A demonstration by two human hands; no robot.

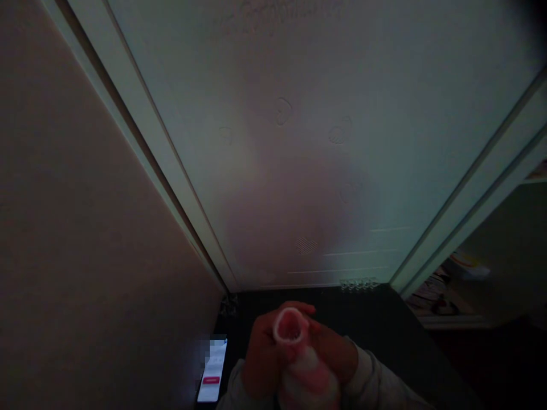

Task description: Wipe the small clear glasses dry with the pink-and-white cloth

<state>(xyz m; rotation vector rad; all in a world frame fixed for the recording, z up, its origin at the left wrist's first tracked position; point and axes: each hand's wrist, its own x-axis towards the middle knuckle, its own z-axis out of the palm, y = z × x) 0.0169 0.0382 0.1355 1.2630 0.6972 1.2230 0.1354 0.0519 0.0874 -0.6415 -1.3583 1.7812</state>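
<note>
Head view: the left hand [260, 356] and the right hand [337, 350] meet low in the picture, both gripping a pink-and-white tube [310, 376] between them, its body striped in broad bands and its material hard to tell in the dimness. Its open, rounded mouth has a pale, thick rim and a darker pink hollow, facing up toward the camera. Loose, pale grey sleeves [378, 376] reach close to the wrists. Beneath the hands spreads a dark, smooth desk [393, 327]; left of them a phone [210, 390] lies on it, its lit screen bearing a red bar. At the desk's far edge sit a clear, ridged strip [359, 283] and, in the left corner, a small dark object [229, 305] too dim to identify. Behind rises a pale panel [405, 114] with faint raised hearts [282, 111] and lettering, bordered by straight, grooved trim [474, 171]. A plain brownish wall [94, 216] fills the left; on the right, a shelf [453, 322] carries blurred, colourful items [464, 266].
</note>
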